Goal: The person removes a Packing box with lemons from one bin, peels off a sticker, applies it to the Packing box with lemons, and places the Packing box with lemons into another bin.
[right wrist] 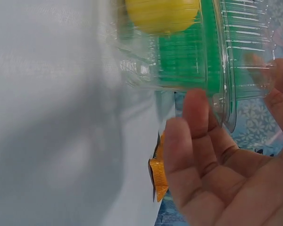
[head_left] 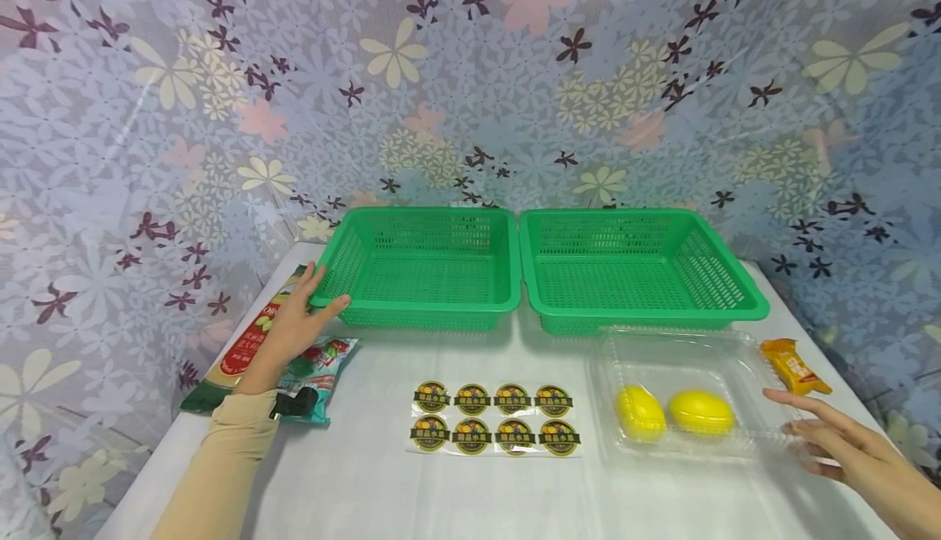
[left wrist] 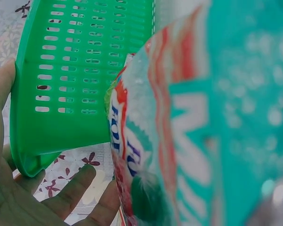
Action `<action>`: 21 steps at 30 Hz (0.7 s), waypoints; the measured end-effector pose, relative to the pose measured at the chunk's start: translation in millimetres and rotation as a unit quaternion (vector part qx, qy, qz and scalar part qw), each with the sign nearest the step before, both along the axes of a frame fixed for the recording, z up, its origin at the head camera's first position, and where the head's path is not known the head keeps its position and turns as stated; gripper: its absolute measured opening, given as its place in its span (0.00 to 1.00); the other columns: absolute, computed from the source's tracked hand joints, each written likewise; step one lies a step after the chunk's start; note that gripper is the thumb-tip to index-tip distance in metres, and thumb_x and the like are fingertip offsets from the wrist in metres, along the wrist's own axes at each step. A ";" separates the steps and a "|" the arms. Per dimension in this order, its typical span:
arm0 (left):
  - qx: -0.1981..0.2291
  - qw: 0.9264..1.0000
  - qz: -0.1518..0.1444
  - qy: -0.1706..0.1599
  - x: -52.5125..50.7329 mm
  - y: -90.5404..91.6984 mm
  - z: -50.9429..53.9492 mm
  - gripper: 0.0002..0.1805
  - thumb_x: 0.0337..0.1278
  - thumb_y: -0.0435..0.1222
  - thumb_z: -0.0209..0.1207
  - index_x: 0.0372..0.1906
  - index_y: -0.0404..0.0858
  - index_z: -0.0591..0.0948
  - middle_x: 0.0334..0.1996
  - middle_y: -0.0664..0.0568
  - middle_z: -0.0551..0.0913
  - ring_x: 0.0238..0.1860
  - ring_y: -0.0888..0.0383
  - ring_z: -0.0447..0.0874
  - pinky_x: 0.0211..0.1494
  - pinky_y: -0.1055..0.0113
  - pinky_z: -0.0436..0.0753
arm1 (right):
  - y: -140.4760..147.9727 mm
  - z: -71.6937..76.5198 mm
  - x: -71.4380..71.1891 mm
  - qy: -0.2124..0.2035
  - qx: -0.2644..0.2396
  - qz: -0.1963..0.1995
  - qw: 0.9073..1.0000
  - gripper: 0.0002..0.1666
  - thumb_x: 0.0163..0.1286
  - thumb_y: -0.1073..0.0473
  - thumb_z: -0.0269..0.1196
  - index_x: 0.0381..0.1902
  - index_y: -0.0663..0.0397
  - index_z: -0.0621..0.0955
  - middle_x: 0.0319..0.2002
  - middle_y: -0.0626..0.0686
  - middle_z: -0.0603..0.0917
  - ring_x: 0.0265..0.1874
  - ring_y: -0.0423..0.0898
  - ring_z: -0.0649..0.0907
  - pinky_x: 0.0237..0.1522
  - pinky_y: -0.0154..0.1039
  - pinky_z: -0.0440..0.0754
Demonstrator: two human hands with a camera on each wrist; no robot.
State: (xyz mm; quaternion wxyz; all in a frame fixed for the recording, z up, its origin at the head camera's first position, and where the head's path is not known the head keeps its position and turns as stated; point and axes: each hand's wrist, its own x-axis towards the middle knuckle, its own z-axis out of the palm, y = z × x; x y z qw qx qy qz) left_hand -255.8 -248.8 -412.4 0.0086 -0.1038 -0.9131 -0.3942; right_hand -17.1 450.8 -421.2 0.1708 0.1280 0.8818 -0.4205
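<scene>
My left hand (head_left: 297, 323) is spread at the front left corner of the left green basket (head_left: 419, 319). In the left wrist view the thumb (left wrist: 1, 87) touches the basket's rim while the other fingers lie apart below it. Under that wrist is a teal and red bag (head_left: 323, 364), with a green, gold and red packet (head_left: 246, 336) beside it. My right hand (head_left: 845, 446) is at the near right corner of a clear plastic box (head_left: 742, 434), its fingers loosely bent around the edge. Two yellow lemons (head_left: 701, 412) (head_left: 641, 413) lie inside the box.
A second green basket (head_left: 647, 311) stands right of the first. Round label stickers (head_left: 492, 417) lie in two rows on the white tablecloth (head_left: 500, 499). An orange packet (head_left: 796, 367) is right of the box. A flowered cloth (head_left: 470, 99) hangs behind.
</scene>
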 end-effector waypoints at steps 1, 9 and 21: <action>-0.001 1.000 0.000 0.001 -0.4 0.0 -0.2 0.50 0.79 0.58 0.58 0.89 0.45 0.45 0.90 0.47 0.33 0.87 0.27 0.34 0.80 0.20 0.51 | -0.5 0.7 -0.6 -0.004 0.002 0.001 1.000 0.33 0.92 0.41 0.35 0.89 0.35 0.52 0.80 0.80 0.48 0.57 0.53 0.83 0.56 0.61 0.87; -0.017 1.000 0.005 -0.006 -1.5 0.6 1.7 0.51 0.78 0.59 0.58 0.89 0.44 0.46 0.90 0.46 0.33 0.87 0.26 0.36 0.79 0.20 0.51 | -10.1 12.8 -0.2 0.017 0.046 -0.015 0.999 0.46 0.90 0.37 0.41 0.86 0.68 0.49 0.80 0.83 0.44 0.71 0.85 0.60 0.57 0.76 0.77; -0.070 0.997 0.001 0.025 7.8 6.4 16.4 0.45 0.80 0.54 0.58 0.86 0.34 0.57 0.88 0.33 0.42 0.85 0.23 0.43 0.78 0.19 0.54 | -50.8 50.5 4.8 0.252 0.125 -0.094 0.955 0.26 0.86 0.50 0.58 0.68 0.64 0.79 0.42 0.06 0.67 0.37 0.11 0.69 0.50 0.45 0.81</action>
